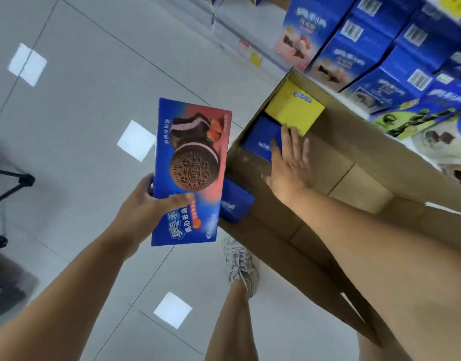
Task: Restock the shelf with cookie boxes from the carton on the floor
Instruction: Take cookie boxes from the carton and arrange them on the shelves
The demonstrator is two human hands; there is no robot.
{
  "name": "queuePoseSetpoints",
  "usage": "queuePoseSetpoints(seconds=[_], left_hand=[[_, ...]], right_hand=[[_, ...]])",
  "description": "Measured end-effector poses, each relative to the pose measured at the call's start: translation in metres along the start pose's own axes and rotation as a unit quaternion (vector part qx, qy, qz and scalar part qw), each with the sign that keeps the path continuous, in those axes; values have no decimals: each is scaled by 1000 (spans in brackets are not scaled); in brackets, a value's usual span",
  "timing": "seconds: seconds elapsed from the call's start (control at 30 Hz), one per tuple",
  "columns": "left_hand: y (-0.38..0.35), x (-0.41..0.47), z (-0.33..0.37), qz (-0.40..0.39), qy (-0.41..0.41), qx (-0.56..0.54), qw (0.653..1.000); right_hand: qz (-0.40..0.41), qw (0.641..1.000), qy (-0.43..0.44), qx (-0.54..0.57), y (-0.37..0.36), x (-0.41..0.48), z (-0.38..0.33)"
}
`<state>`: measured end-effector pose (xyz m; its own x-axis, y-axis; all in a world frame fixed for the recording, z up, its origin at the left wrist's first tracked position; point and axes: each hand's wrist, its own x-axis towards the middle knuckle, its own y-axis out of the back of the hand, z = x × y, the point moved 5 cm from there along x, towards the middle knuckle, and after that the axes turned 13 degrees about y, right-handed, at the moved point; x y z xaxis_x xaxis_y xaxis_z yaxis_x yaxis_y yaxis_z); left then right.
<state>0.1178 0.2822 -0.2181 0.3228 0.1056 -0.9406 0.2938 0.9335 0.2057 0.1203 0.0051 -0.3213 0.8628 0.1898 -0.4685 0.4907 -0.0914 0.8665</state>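
Note:
My left hand (151, 204) grips a blue and red cookie box (191, 165) by its lower end, holding it above the floor left of the carton. The brown carton (336, 178) stands open on the floor. Inside it lie a yellow box (294, 108) at the far end, a blue box (260, 139) beside it and another blue box (234, 201) at the near left wall. My right hand (292, 162) reaches into the carton with straight fingers, fingertips over the blue box and the edge of the yellow one.
The shelf (380, 48) at the upper right holds several blue cookie boxes, with green packs (406, 121) lower down. My shoe (240, 264) stands next to the carton's near side. A black tripod leg (13, 188) shows at the left edge on the grey tiled floor.

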Motion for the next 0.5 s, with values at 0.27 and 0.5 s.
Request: queuePoseSetpoints(seconds=[0.27, 0.5], left_hand=[[-5, 1, 19, -18, -10, 36, 999], [-19, -53, 57, -16, -41, 73, 996]], right_hand=[[63, 997, -15, 50, -9, 2, -12], [140, 880, -160, 425, 87, -85, 39]])
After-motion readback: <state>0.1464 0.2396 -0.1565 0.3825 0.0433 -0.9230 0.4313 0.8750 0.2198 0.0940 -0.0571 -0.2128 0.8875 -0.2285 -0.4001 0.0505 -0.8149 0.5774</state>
